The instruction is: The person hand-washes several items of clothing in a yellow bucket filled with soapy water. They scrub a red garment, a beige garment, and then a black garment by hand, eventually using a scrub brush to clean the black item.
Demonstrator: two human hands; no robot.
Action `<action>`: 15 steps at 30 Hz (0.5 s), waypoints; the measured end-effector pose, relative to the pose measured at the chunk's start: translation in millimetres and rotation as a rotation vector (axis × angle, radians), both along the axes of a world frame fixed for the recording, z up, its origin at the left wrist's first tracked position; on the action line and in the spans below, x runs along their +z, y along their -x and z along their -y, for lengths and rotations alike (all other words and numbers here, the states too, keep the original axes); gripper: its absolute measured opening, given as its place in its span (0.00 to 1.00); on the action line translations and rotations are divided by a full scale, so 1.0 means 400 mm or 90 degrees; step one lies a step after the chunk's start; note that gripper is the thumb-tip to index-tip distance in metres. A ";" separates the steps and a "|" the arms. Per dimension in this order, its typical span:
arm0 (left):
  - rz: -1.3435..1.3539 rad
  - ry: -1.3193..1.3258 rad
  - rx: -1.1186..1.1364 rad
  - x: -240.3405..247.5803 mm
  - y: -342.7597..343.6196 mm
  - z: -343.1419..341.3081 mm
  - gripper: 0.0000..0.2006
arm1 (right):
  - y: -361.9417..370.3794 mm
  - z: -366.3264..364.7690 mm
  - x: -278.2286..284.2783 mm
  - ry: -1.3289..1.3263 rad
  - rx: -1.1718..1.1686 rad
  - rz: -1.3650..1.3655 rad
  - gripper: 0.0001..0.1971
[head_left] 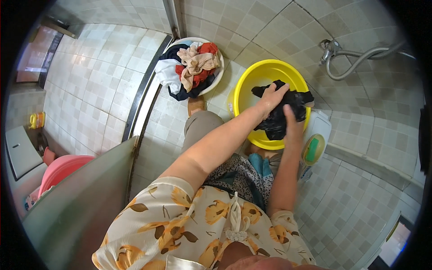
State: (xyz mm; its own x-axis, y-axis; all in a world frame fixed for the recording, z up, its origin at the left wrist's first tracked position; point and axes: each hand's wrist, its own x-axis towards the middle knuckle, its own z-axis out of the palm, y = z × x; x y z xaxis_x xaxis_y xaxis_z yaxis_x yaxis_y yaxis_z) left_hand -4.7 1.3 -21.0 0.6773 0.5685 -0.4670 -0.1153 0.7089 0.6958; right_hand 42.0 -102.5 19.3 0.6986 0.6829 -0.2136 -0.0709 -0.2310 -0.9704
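A wet, shiny black garment (279, 118) is bunched up over the yellow tub (243, 87), its kind hidden by the folds. My left hand (272, 98) grips it from above on the left side. On the near right side, my right hand (293, 123) holds the same cloth, thumb up, with most of its fingers hidden behind the fabric. Part of the garment hangs down toward the near rim, and some water or wet tub bottom shows to its left.
A white basin (219, 76) heaped with mixed clothes (195, 65) stands left of the tub. At right, a green soap bar (311, 150) lies in a dish beside a white container (320, 128). A shower hose (355, 58) hangs on the wall; a frosted glass panel (85, 202) stands left.
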 end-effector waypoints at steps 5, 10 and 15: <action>-0.275 -0.519 -0.149 -0.106 0.020 -0.019 0.27 | 0.215 -0.058 0.074 -0.068 0.253 0.524 0.18; -0.078 -0.066 0.031 -0.036 0.018 0.031 0.19 | 0.071 -0.117 -0.018 0.211 0.001 0.682 0.17; -0.012 0.208 -0.065 0.047 0.014 0.021 0.14 | -0.058 -0.071 -0.054 0.192 -0.156 0.566 0.19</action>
State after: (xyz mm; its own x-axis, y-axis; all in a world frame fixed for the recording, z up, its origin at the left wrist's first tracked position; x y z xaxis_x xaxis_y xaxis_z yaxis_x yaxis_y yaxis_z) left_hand -10.5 -7.1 -2.0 0.7119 0.3166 -0.6269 -0.0218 0.9022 0.4308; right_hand 65.3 -74.3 -2.4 0.8050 0.4997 0.3198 0.5810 -0.5549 -0.5954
